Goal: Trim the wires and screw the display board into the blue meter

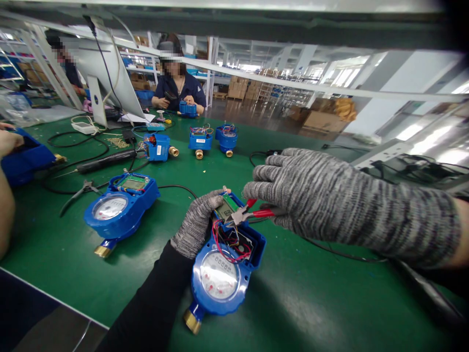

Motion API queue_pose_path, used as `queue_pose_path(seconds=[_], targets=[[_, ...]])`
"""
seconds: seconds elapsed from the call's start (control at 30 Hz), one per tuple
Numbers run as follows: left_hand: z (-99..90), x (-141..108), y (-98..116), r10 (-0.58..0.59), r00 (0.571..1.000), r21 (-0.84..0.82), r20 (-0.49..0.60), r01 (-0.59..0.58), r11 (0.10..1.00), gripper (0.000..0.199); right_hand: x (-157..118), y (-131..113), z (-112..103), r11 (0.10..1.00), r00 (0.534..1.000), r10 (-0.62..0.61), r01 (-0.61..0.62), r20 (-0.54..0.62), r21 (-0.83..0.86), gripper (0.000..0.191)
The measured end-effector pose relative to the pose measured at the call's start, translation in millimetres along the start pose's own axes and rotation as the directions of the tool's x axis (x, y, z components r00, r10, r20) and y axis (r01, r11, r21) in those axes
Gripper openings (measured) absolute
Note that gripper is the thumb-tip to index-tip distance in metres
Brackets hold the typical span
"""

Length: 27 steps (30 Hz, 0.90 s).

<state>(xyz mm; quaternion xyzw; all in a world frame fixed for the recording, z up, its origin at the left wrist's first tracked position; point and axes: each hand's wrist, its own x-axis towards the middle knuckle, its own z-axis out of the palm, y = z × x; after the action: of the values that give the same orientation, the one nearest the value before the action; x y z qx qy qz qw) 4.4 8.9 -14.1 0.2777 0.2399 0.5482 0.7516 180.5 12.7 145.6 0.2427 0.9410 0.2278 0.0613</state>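
A blue water meter [220, 276] with a round dial and a brass end lies in front of me, its electronics box uncovered. Red, black and yellow wires [229, 249] loop out of the box. My left hand [198, 220], in a grey knit glove, grips a small green circuit board with a display [224, 210] at the top of the meter. My gloved right hand [300, 186] is closed on red-handled pliers [252, 213]. The jaws of the pliers are at the lower edge of the board, by the wires; whether they pinch a wire I cannot tell.
Another open water meter [120, 205] lies to the left, near grey pliers [78, 193] and a black rod-shaped tool [106, 161]. Several more blue meters [200, 139] stand further back. Across the green table [322, 298] a person [179, 88] handles a meter; another person's arm [7, 146] is at the left edge.
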Motion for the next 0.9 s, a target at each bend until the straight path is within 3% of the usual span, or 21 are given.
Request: queue_pose_path(seconds=[0.37,0.73,0.9], targets=[[-0.4,-1,0,0.000,1.000,-0.010,-0.027,0.000,1.000,0.035,-3,13,3,0.996,0.996,-0.088,0.088,-0.025,-0.012,0.024],[-0.2,-1,-1,0.034,0.998,0.004,-0.044,-0.034,0.999,0.036,-2,6,3,0.997,0.998,-0.038,0.042,-0.048,0.071,0.024],[-1.4,1,0,0.020,0.998,-0.016,-0.056,-0.021,1.000,0.034,1,-6,-7,0.998,0.997,0.055,-0.056,0.055,0.016,0.018]])
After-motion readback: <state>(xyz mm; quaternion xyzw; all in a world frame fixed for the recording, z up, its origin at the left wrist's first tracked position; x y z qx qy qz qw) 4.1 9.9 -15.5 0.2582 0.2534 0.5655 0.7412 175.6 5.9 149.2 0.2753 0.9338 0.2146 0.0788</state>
